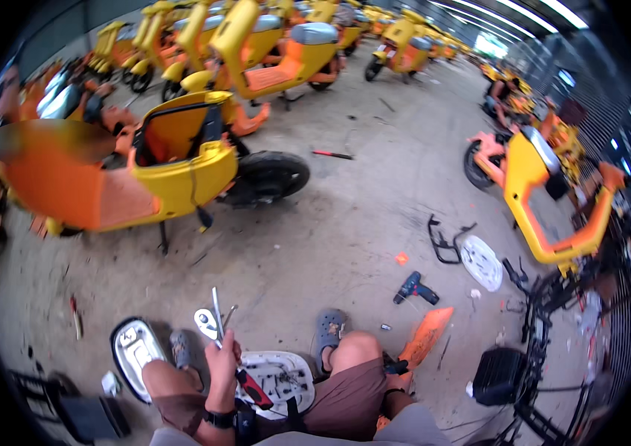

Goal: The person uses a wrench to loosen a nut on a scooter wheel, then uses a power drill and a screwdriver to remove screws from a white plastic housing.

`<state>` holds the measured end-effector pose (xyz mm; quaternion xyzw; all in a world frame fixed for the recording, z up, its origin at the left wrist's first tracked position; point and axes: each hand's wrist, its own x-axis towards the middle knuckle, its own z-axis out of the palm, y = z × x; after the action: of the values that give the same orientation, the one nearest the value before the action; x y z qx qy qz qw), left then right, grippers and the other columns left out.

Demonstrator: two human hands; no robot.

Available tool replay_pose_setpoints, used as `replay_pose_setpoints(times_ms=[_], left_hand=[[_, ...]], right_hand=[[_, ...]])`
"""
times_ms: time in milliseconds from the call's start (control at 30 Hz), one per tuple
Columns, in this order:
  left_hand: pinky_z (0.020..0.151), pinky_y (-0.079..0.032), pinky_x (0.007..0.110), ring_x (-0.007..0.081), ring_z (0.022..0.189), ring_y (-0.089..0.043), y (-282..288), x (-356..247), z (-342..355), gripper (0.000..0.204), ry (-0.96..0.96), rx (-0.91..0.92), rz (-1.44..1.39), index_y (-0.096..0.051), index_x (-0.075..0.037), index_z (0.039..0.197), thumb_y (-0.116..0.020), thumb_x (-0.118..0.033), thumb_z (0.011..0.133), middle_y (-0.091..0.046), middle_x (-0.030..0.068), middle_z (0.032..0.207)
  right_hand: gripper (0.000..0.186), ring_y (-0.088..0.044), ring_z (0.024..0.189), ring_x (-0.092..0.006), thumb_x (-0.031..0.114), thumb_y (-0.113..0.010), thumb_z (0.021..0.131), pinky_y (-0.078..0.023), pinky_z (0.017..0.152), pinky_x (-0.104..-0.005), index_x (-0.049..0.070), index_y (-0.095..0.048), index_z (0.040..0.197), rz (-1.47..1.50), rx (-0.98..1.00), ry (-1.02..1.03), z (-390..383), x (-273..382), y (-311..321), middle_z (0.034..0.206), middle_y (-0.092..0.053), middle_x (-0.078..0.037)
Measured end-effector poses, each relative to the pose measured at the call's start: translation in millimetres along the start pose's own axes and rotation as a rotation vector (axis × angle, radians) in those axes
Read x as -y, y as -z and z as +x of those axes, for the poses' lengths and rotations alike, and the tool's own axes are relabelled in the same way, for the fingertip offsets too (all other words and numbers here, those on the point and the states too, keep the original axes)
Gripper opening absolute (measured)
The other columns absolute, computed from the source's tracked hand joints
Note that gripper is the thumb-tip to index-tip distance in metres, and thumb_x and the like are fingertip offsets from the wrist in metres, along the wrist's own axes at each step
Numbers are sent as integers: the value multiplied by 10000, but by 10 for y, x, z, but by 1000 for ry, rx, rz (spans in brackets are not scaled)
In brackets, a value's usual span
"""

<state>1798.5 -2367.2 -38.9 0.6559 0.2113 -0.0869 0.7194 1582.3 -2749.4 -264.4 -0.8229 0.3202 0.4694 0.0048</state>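
My left hand (222,362) is closed around a ratchet wrench (206,325) with a round silver head. A red and black handle (254,390) sticks out below the fist. Other thin metal tools rise beside the ratchet head; their kind is hard to make out. Under this hand, between my legs, lies a white moulded plate (289,383) with dark spots on it. My right hand (395,383) is low beside my right knee, its fingers mostly hidden. Close to it are a black grip-like piece (397,367) and a long orange panel (428,334).
A cordless drill (415,288) lies on the floor ahead, near a black bracket (445,241) and a white oval cover (482,262). A yellow scooter (181,175) stands left. A stripped frame (538,349) is at right. Another person (499,100) crouches at far right.
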Motion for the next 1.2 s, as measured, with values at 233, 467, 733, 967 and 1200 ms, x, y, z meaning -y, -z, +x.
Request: replay_pose_setpoints(times_ms=[233, 467, 733, 967, 1200], left_hand=[[512, -413, 324, 129, 539, -508, 426, 631, -8, 400, -88, -111, 58, -561, 18, 674, -579, -338, 856, -555, 54, 576], [542, -440, 383, 207, 542, -550, 519, 1031, 21, 397, -77, -214, 56, -541, 42, 706, -578, -333, 830, -568, 138, 594], [433, -343, 288, 99, 484, -449, 504, 1062, -112, 293, 55, -133, -193, -506, -40, 676, -565, -260, 859, -491, 12, 558], [485, -370, 262, 104, 525, -464, 529, 928, -154, 260, -10, -28, -176, -510, -51, 720, -528, -233, 905, -507, 18, 606], [494, -399, 250, 102, 565, -477, 346, 945, -170, 219, 36, 72, -230, -508, -62, 776, -516, -223, 925, -509, 13, 667]], right_hand=[[496, -547, 1119, -301, 260, -626, 767, -486, 852, -425, 51, -526, 1205, 248, -244, 0, -181, -13, -304, 1172, -562, -222], [548, -561, 1089, -321, 275, -684, 708, -480, 860, -417, 43, -529, 1180, 364, -341, -20, -463, -157, -680, 1136, -581, -220], [611, -576, 1055, -345, 292, -751, 642, -474, 869, -409, 35, -532, 1151, 494, -313, -97, -406, -672, -1091, 1093, -602, -219], [464, -612, 982, -329, 303, -661, 740, -477, 820, -407, 19, -606, 1102, 741, -316, 44, -310, -752, -1046, 1075, -621, -202], [256, -598, 722, -165, 62, -514, 887, -480, 671, -271, -59, -555, 1110, 1712, -755, 518, -1869, -357, 683, 912, -623, -123]])
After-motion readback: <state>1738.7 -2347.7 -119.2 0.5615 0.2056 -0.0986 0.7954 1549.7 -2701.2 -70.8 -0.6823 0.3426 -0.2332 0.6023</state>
